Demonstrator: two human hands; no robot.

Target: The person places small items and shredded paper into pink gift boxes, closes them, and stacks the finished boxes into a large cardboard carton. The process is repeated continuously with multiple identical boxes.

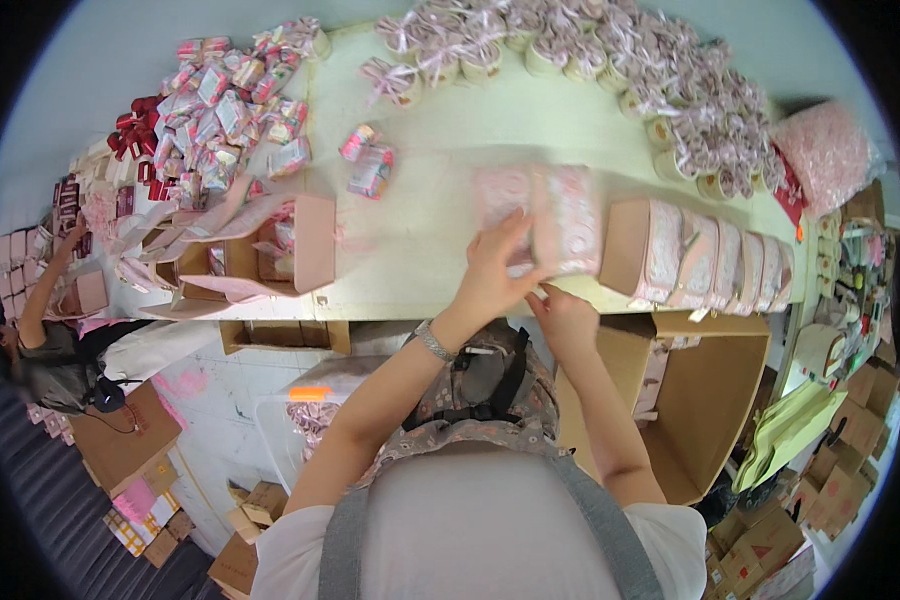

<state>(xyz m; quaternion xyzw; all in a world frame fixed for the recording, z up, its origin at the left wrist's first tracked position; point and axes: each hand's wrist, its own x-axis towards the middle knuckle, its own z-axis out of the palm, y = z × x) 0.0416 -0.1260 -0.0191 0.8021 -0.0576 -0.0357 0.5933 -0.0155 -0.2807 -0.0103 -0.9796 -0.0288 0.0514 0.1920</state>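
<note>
A pink patterned gift box (566,217), blurred, lies in front of me near the table's front edge. My left hand (499,266) rests on its near left part, fingers spread over the surface. My right hand (566,319) is at the box's near edge, thumb and finger close together beside my left wrist; whether they pinch a strap or part of the box cannot be told. To the right stands a row of closed pink boxes (664,251) with flaps. Open pink boxes (315,244) with packets inside stand to the left. Two small colourful packets (373,171) lie beyond them.
Heaped wrapped packets (221,105) and dark red boxes (136,127) lie at the back left. Many ribboned cups (585,56) line the back and right. An open cardboard carton (709,397) stands below the table edge at right. Another person (45,352) works at far left.
</note>
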